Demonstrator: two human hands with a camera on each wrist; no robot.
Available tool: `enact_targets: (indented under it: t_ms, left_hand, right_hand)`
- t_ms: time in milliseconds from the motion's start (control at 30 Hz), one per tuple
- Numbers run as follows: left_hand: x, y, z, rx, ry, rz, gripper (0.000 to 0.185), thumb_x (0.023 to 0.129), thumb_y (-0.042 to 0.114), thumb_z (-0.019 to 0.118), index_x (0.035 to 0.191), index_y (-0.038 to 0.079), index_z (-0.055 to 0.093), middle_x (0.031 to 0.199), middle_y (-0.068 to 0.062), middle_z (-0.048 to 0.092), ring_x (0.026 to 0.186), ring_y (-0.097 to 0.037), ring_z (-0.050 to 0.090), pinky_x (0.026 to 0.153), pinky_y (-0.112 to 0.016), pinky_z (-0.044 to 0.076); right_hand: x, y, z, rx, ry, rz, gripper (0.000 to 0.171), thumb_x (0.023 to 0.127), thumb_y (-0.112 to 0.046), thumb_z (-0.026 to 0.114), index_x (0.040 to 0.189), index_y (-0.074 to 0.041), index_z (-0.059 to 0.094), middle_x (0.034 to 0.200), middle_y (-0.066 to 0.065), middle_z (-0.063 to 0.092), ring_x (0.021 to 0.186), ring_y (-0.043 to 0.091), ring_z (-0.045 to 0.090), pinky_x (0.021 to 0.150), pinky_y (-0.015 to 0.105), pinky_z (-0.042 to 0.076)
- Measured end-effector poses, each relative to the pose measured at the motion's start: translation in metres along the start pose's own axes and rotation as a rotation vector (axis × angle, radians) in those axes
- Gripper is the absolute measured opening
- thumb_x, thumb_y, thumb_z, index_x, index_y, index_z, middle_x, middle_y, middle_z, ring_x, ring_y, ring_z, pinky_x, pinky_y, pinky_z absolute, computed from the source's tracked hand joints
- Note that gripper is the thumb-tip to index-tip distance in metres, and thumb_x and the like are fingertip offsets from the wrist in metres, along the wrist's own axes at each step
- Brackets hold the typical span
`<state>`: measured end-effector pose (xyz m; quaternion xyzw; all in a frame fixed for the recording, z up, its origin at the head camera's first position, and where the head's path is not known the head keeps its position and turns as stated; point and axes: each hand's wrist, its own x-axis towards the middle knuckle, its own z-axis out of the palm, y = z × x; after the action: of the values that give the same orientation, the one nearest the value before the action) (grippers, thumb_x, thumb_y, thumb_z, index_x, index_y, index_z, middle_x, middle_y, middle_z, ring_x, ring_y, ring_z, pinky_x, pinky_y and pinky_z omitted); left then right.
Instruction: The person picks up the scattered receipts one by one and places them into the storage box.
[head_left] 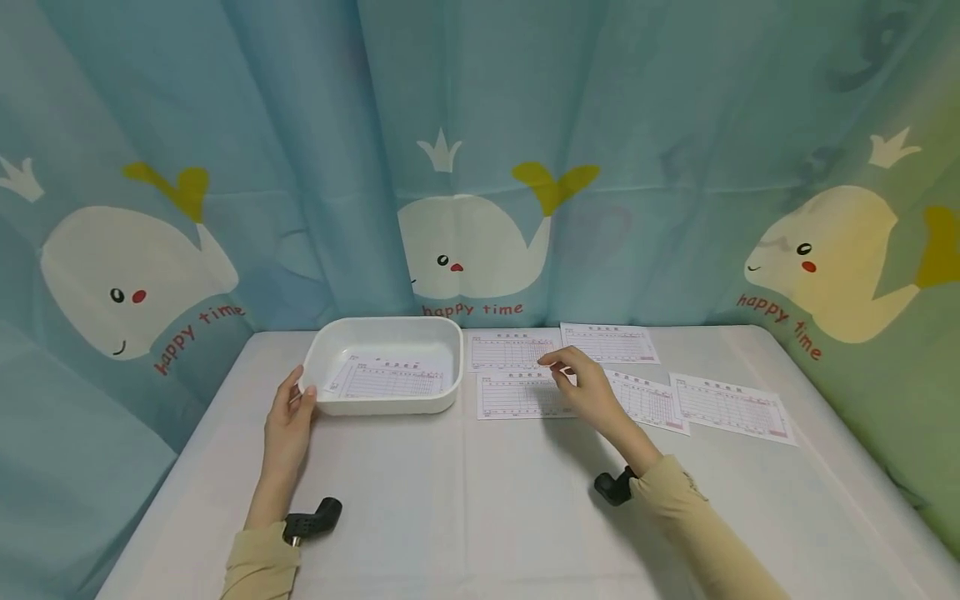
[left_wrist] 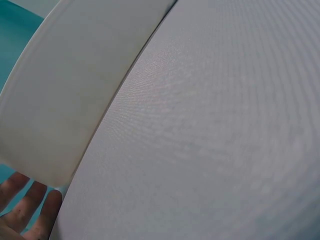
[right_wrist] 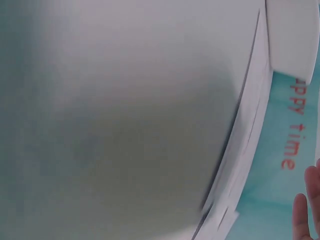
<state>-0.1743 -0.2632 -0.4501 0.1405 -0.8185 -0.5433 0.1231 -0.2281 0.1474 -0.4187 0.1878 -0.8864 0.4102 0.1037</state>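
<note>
A white plastic tray [head_left: 386, 333] stands on the table left of centre, with one printed form [head_left: 390, 379] lying inside it. My left hand [head_left: 298, 392] rests with straight fingers against the tray's front left corner. The left wrist view shows those fingers [left_wrist: 30, 205] beside the tray wall [left_wrist: 65, 100]. My right hand [head_left: 558, 367] hovers with loosely bent fingers over the forms lying right of the tray and holds nothing. Nearest to it are one form [head_left: 510, 350] and another form [head_left: 517, 396]. The right wrist view shows fingertips [right_wrist: 305, 210] and sheet edges [right_wrist: 250, 150].
More forms lie further right: one [head_left: 609, 342] at the back, one [head_left: 652, 404] partly under my wrist, one [head_left: 731, 406] at the far right. The table [head_left: 465, 500] has a white cloth. A blue whale-print curtain [head_left: 480, 167] hangs close behind and at both sides.
</note>
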Motion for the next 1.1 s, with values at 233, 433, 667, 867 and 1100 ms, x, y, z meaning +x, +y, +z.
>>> enact_targets:
  t_ms: [233,433,667,867,1100]
  left_hand:
    - [0.0,-0.002,0.0,0.021,0.003,-0.011,0.056,0.102,0.037,0.041,0.153,0.023,0.024,0.153,-0.016,0.036,0.137,-0.032,0.042,0.081,0.007,0.035]
    - [0.001,-0.003,-0.001,0.015,0.004,-0.011,0.056,0.102,0.039,0.04,0.153,0.024,0.024,0.153,-0.016,0.036,0.137,-0.032,0.042,0.085,0.005,0.036]
    - [-0.001,-0.002,0.0,0.008,0.0,-0.015,0.056,0.102,0.039,0.04,0.153,0.023,0.023,0.153,-0.015,0.036,0.137,-0.03,0.042,0.089,0.003,0.037]
    - [-0.001,-0.003,0.001,0.011,0.007,-0.017,0.055,0.103,0.038,0.039,0.153,0.022,0.024,0.153,-0.016,0.036,0.136,-0.031,0.042,0.082,0.007,0.034]
    - [-0.001,-0.002,0.001,0.02,0.011,-0.016,0.056,0.102,0.04,0.04,0.153,0.024,0.025,0.153,-0.015,0.036,0.137,-0.031,0.042,0.093,-0.001,0.039]
  right_hand:
    - [-0.012,0.02,-0.021,-0.057,0.05,0.007,0.025,0.089,0.008,0.053,0.106,-0.004,0.068,0.106,0.011,0.067,0.095,0.027,0.063,0.086,0.047,0.052]
    - [-0.022,0.034,-0.035,-0.106,0.083,0.006,0.026,0.087,0.011,0.053,0.105,-0.002,0.067,0.105,0.013,0.067,0.094,0.03,0.063,0.085,0.048,0.051]
    - [-0.036,0.051,-0.051,-0.154,0.127,0.013,0.026,0.086,0.011,0.054,0.105,-0.002,0.067,0.105,0.013,0.068,0.092,0.028,0.062,0.083,0.04,0.05]
    - [-0.049,0.064,-0.066,-0.168,0.154,0.078,0.026,0.088,0.01,0.053,0.108,-0.001,0.065,0.108,0.016,0.067,0.095,0.031,0.062,0.084,0.041,0.048]
    - [-0.058,0.078,-0.085,-0.168,0.164,0.157,0.024,0.091,0.006,0.051,0.112,0.003,0.063,0.111,0.021,0.065,0.099,0.037,0.061,0.085,0.045,0.047]
